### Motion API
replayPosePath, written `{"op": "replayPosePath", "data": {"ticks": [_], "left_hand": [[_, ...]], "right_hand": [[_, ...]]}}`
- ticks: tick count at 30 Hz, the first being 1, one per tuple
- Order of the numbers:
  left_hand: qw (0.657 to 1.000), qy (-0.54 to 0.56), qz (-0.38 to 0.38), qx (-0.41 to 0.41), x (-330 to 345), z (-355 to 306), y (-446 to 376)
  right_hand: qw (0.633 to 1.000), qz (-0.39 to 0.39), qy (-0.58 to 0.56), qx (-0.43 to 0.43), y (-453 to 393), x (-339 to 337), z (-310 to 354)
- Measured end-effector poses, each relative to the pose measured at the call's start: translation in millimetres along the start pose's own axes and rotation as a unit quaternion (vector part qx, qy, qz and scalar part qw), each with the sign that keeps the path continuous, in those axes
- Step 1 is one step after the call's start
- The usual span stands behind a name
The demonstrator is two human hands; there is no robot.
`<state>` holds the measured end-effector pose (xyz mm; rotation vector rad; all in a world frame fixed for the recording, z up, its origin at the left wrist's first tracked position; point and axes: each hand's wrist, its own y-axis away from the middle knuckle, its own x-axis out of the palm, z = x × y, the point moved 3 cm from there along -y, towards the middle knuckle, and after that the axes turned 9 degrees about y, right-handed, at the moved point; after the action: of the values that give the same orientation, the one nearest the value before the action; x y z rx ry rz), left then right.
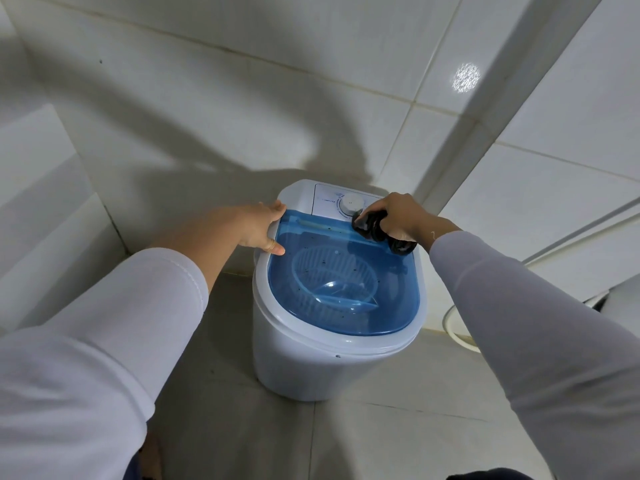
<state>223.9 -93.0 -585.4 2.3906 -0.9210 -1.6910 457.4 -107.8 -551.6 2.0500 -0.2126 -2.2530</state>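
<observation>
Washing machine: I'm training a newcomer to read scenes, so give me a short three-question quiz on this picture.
1. True or false: the washing machine's blue lid is shut.
2. Fill in: the left hand rests at the lid's ___ edge.
3. The dark cloth is gripped by: A) the left hand B) the right hand C) neither.
Key: 1 true; 2 left; 3 B.
</observation>
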Motion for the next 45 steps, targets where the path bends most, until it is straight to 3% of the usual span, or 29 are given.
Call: {"op": "replayPosePath", "data": {"ticks": [4,9,15,23,30,34,38,45], "left_hand": [[1.000,-0.001,-0.005,0.007,1.0,3.8,-4.7],[1.000,0.008,-0.012,0.007,0.8,5.0,-6.1],[1.000,0.019,-0.009,0.007,2.5,8.0,-8.5],[0.999,0.038,-0.005,0.006,2.9,8.7,-6.7],[0.999,0.042,-0.023,0.013,3.1,7.5,-3.4],[0.997,0.061,-0.051,0.006,7.2,10.3,-1.1],[0.982,0.163,-0.086,-0.026,17.9,15.4,6.8],[0.977,0.196,-0.075,-0.025,32.2,13.6,24.0]], "right_hand": [[0.997,0.048,-0.068,0.008,1.6,-13.9,-5.7],[0.969,-0.062,-0.229,0.075,-5.6,-39.3,-12.1],[0.989,-0.059,-0.114,0.078,-24.9,-19.3,10.5],[0.999,-0.052,-0.003,0.000,-23.7,-20.4,27.2],[0.999,0.019,0.026,-0.013,-13.5,-31.0,21.5],[0.999,-0.030,0.019,-0.020,-8.4,-52.3,21.4],[0.996,-0.076,0.011,-0.034,-7.7,-60.4,48.8],[0.985,-0.155,0.027,-0.073,-15.7,-25.1,111.5]]}}
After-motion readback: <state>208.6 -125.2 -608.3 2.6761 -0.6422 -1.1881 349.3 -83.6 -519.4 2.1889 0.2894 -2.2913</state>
